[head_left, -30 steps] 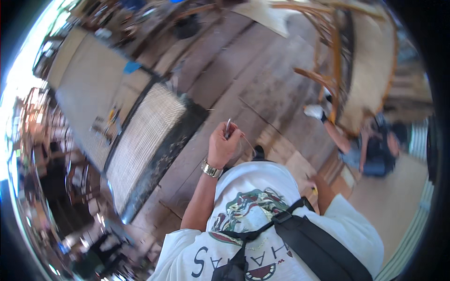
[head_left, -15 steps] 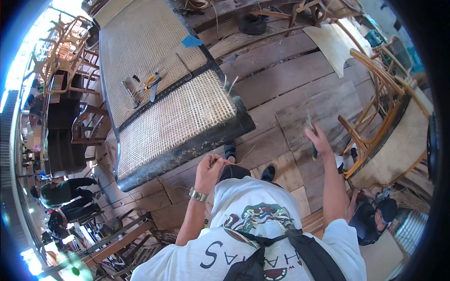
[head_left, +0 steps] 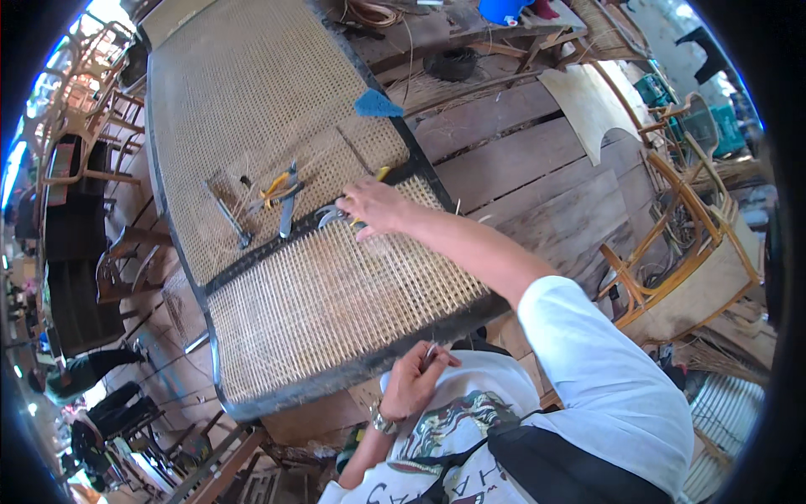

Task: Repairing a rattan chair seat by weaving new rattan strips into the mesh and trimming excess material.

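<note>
My right hand (head_left: pixel 374 206) reaches across the woven cane panel (head_left: pixel 285 311), palm down, its fingers closed over yellow-handled cutters (head_left: pixel 330 216). The curved grey jaws stick out left of my fingers, by the dark crossbar. Near the panel's front edge, close to my shirt, my left hand (head_left: pixel 410 385) is curled closed around something small, mostly hidden by the fingers. Pliers with yellow handles (head_left: pixel 275 191), a grey-bladed tool (head_left: pixel 287 214) and a slim dark hand tool (head_left: pixel 233 223) lie together on the farther cane section. A thin rod (head_left: pixel 357 151) rests to their right.
A blue cloth-like scrap (head_left: pixel 378 104) lies on the dark frame's right edge. Wooden chair frames (head_left: pixel 680 244) stand at right, more chairs (head_left: pixel 92 143) at left. A pale sheet (head_left: pixel 583 105) lies on the plank floor (head_left: pixel 495 168). Someone (head_left: pixel 84 378) is at far left.
My right hand has swung from the right side over onto the panel, and the tool it held out there is now at the cane. My left hand stays low, and its loose strand no longer shows.
</note>
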Tool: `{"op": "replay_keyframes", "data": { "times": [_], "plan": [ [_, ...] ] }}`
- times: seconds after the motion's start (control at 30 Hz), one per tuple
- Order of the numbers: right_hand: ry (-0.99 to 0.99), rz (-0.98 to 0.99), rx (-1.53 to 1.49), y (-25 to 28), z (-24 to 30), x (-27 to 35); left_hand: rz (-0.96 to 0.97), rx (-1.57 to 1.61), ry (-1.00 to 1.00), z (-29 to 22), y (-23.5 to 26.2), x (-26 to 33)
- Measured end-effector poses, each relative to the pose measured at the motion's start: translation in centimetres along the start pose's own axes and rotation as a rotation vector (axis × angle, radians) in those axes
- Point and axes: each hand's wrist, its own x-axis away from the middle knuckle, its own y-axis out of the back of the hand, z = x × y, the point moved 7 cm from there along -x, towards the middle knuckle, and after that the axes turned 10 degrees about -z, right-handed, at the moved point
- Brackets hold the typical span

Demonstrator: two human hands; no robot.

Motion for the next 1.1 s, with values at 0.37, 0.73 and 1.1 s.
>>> {"op": "replay_keyframes", "data": {
  "times": [0.37, 0.73, 1.1],
  "plan": [
    [-0.399, -0.108, -1.145, -0.8, 7.0, 8.3, -0.498, 0.366, -0.096, -1.9, 8.9, -4.9],
    [-1.398, -0.360, -0.875, -8.8, 2.8, 66.0, -0.464, 0.019, -0.544, -6.8, 7.1, -12.0],
    [-2.318, 0.259, -0.233, -19.4, 14.3, 94.3, -0.833, -0.481, -0.846, -16.4, 1.3, -16.5]
  ]
}}
